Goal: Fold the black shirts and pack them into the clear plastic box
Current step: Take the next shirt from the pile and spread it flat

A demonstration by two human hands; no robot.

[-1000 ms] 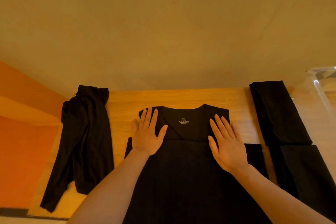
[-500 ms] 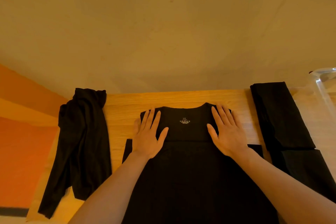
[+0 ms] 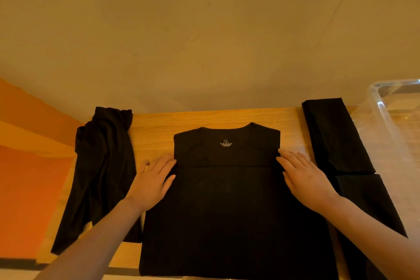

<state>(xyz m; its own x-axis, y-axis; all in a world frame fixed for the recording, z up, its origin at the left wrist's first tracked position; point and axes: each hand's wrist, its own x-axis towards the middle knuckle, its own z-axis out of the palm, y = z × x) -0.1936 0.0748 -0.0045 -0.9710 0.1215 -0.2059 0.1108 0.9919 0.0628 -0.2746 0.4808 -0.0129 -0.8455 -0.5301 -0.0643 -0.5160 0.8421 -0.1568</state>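
A black shirt lies flat on the wooden table, neck label up, its sides folded in. My left hand lies flat at the shirt's left edge, fingers straight, fingertips touching the cloth. My right hand lies flat at the right edge, fingertips on the fabric. A crumpled black shirt lies to the left. A folded black shirt lies at the right, with another folded black piece in front of it. The clear plastic box stands at the far right.
A plain beige wall rises behind the table. An orange surface lies beyond the table's left edge. The crumpled shirt hangs partly over that edge. Bare wood shows along the back of the table.
Both hands have slid outward from the shirt's chest to its left and right edges. The view has shifted slightly, and more of the box shows.
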